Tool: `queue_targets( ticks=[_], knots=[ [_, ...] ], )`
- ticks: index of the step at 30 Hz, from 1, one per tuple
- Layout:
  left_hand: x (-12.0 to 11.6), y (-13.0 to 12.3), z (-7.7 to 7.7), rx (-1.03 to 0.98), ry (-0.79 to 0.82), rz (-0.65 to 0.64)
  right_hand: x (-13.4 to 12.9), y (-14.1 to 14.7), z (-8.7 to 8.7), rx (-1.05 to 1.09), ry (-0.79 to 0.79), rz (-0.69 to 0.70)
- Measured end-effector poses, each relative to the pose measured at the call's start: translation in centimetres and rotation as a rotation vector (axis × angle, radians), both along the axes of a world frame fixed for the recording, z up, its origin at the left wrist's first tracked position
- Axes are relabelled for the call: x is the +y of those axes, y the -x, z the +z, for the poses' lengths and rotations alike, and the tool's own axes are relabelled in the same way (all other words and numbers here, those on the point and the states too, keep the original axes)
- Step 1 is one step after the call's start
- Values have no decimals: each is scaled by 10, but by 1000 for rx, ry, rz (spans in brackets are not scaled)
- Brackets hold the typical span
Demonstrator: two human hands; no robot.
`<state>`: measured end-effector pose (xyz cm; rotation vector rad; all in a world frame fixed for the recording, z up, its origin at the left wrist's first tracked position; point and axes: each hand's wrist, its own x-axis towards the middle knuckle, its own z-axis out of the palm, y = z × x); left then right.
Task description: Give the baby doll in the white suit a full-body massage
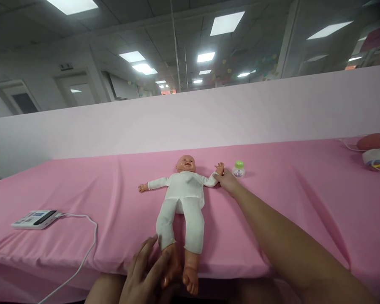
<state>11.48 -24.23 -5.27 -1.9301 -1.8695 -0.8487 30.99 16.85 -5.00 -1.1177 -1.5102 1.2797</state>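
Observation:
A baby doll (185,190) with a white cloth body lies on its back, arms spread and feet toward me. My right hand (227,181) reaches across and grips the doll's arm at the wrist, on the right side of the picture. By the doll's lower leg and foot is my left hand (145,266), its fingers stretched out and spread; a fingertip meets the white trouser leg. Just beyond my right hand stands a small clear jar (239,169) with a green lid.
Pink cloth (240,236) covers the table, with a low white wall (177,122) and glass behind. A white box-like device (34,219) with a white cable (93,240) lies at left. Another doll-like item (375,141) lies partly in view at far right.

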Motion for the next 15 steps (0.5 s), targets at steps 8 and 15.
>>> queue_targets(
  ticks=[8,15],
  knots=[
    [6,9,34,-630,118,261,1,-2,-1,2,-35,-25],
    [20,25,42,-1723,-285,307,-4,4,4,-24,-178,-97]
  ],
)
